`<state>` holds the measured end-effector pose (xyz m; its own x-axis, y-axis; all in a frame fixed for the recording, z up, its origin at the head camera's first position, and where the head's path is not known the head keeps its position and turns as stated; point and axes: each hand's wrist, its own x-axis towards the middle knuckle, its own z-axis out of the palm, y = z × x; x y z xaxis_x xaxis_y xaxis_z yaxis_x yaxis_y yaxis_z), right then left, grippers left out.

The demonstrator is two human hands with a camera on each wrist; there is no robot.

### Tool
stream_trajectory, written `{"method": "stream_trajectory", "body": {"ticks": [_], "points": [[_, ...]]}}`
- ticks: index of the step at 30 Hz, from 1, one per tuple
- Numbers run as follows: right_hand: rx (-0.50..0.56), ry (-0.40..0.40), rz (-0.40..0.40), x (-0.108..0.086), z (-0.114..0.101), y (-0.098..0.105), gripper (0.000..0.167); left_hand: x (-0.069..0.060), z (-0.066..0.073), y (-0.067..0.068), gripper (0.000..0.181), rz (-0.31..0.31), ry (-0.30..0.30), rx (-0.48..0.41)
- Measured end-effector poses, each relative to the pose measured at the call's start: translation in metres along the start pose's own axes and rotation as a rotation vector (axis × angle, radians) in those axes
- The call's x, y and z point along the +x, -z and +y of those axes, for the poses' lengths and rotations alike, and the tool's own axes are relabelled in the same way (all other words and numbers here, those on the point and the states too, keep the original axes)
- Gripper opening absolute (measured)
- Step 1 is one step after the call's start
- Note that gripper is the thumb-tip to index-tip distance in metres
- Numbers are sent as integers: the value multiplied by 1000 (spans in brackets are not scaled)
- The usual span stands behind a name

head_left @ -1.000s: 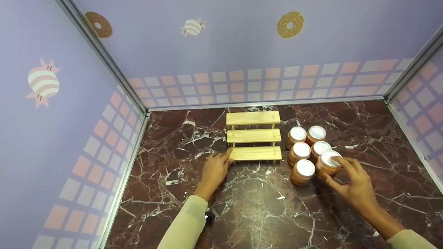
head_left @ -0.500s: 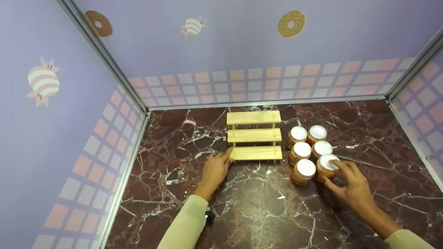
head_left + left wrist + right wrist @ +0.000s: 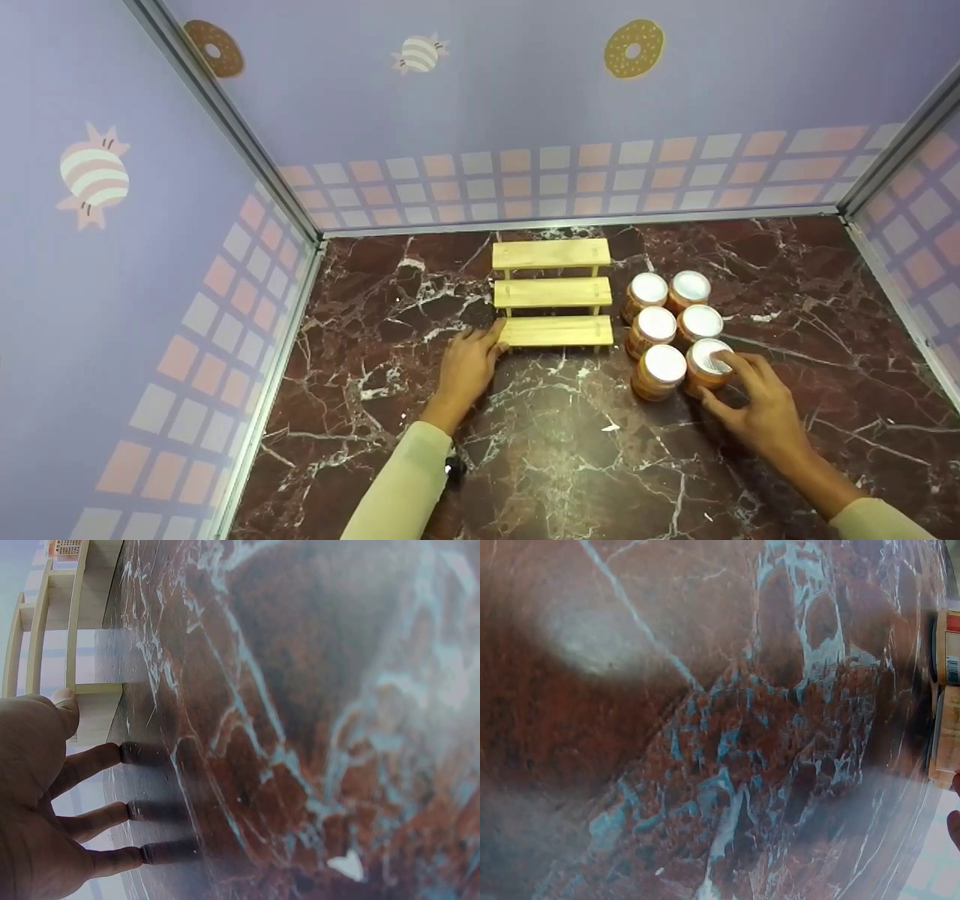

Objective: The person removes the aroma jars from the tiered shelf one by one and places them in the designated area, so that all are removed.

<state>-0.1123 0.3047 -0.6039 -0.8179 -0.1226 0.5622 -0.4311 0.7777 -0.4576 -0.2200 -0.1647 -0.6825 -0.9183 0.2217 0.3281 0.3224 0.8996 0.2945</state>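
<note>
A small three-step stand (image 3: pixel 551 292) of pale wood stands on the dark marbled tabletop. My left hand (image 3: pixel 465 367) rests at the left end of its lowest step. In the left wrist view that hand (image 3: pixel 37 787) has its thumb by the stand (image 3: pixel 75 615), and its other fingers extend down to the table. Two rows of orange jars with white lids stand right of the stand. With thumb and fingers my right hand (image 3: pixel 769 409) holds the front right jar (image 3: pixel 703 360), which is upright. Only fingertips and part of that jar (image 3: pixel 949 727) show in the right wrist view.
The other jars (image 3: pixel 658 375) stand close to the held one. Purple panels with checks and sweets enclose the table at the back (image 3: pixel 525 97), left (image 3: pixel 75 300) and right. Small white scraps (image 3: pixel 611 427) lie on the tabletop (image 3: pixel 555 480).
The front right jar has moved slightly back and left, in line with the jar behind it, my right hand moving along. My left hand has stayed at the stand.
</note>
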Motion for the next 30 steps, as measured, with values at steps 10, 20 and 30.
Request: {"method": "stream_trajectory", "body": {"ticks": [10,20,30], "points": [[-2,1,3,-2,1,-3,74,1,3,3,54,-4,23,-31],[11,2,7,-4,2,-7,75,0,3,4,54,-14,25,-24],[6,-9,-2,-5,3,-7,74,-1,4,4,53,-12,29,-34]]}}
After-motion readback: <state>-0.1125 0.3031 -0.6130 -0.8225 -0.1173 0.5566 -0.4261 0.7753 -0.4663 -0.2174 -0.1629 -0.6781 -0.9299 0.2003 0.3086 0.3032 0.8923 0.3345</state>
